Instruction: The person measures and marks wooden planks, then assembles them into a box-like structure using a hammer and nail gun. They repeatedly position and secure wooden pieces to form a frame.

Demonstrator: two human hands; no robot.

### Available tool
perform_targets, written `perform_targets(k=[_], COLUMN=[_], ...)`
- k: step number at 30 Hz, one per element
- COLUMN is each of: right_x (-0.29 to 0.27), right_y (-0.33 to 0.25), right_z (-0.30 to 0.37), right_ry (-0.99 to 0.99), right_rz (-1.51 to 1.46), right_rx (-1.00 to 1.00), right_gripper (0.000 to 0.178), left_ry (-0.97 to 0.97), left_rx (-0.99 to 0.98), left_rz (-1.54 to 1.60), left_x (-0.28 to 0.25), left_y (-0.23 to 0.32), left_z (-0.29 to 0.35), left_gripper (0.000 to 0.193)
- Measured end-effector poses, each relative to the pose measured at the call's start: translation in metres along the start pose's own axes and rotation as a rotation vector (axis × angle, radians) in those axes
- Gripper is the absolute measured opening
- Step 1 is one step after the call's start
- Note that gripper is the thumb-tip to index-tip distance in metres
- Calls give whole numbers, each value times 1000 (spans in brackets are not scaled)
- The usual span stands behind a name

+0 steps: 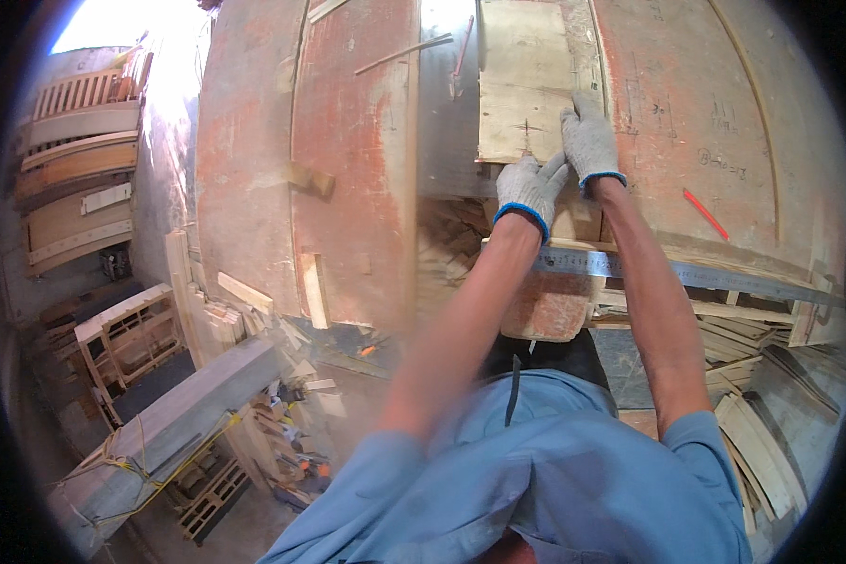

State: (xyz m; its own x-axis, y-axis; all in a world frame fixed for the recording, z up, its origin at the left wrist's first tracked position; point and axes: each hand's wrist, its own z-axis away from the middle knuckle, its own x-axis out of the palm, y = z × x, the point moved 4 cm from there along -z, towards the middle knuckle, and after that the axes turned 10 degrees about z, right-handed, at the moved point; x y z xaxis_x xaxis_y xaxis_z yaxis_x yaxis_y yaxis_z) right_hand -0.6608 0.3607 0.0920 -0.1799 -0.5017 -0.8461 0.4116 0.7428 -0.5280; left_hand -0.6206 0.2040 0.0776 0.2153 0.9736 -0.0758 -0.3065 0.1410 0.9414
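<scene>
L hand: gloved, back up, at near end of plywood board; fingers partly bent, thumb out to R. Can't tell if pinching anything, tips partly lost against the ply. R hand: also gloved, resting over board's R long edge, farther fwd than L; fingers close together, pointing away. Looks loose in grip, but w/ underside hidden, can't tell how firm or on what.

Key relation: board straight ahead of L grip, w/ most of its length beyond both hands; ahead & to L of R grip. Nearer to the near end: L hand. Nearer to the R edge: R hand.

Long axis approx fore-aft, near end toward blue shirt, far end up at top of view. Lying flat on counter, w/ dark cross mark nr the near end, just ahead of L fingertips.

Next out: steel ruler, crosswise, approx square to board's long axis, passing below R forearm & off to R. On R side of counter: slim red pencil, slanted, well apart from R hand. On L side: thin sticks & small wood block, the latter blurred, both well apart from L hand.
</scene>
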Motion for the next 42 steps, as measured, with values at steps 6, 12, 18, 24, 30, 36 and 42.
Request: perform_targets(k=[6,12,18,24,30,36,42], right_x=[9,6,1,4,4,5,10], right_y=[12,0,-3,-3,-4,-5,-5], right_z=[-17,-32,-43,-60,-73,-89,-109], right_ry=[9,-13,-20,-52,-8,-47,27], right_rz=[56,37,-1,18,43,43,64], right_rx=[-3,-12,-13,-2,-34,-37,-60], right_gripper=[52,51,51,52,53,54,47], left_ry=[-34,93,71,-8,-6,39,-69], left_rx=[35,41,100,180,133,-279,24], left_rz=[-173,318,158,106,-17,952,455], left_x=[5,11,13,14,13,29,22], left_y=[11,-42,-42,-45,-38,9,-1], left_z=[-12,-44,-62,-85,-93,-90,-118], left_gripper=[38,38,42,43,44,30,26])
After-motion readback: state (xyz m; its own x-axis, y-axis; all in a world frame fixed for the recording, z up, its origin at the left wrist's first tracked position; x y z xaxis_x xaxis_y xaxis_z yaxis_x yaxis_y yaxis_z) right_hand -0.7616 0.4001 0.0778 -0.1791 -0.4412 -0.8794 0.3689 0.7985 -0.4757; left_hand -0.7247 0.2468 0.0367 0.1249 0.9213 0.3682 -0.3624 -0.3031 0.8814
